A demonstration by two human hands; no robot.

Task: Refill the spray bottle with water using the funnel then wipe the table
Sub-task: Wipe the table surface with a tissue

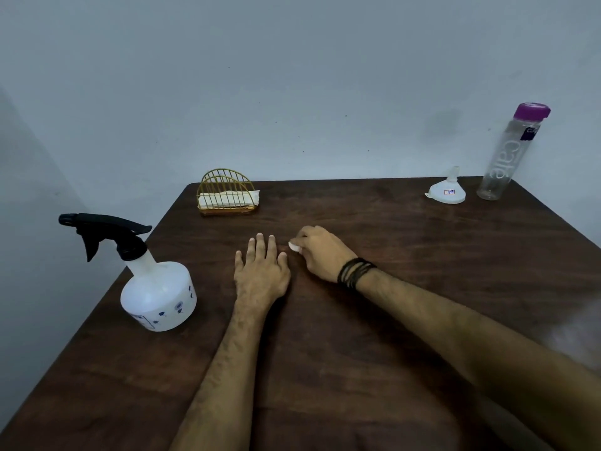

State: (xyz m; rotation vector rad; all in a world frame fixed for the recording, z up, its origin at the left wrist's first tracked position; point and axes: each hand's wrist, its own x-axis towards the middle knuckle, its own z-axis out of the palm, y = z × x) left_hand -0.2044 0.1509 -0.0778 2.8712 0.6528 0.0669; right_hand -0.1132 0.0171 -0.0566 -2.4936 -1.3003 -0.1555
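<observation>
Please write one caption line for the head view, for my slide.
Right hand wipes the table with a white tissue; left hand rests flat beside it.

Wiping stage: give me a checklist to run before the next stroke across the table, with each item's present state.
1. White tissue wad gripped in the right hand: ok; only a small corner shows.
2. Left hand flat on the dark wooden table, beside the right hand and in the way of a leftward stroke: not ok.
3. White spray bottle with black trigger head capped and upright near the left edge: ok.
4. White plastic funnel and clear bottle with purple cap parked at the far right corner: ok.
5. Gold wire napkin holder stocked with spare tissues: ok.
6. Table wet from spraying: cannot tell.
</observation>
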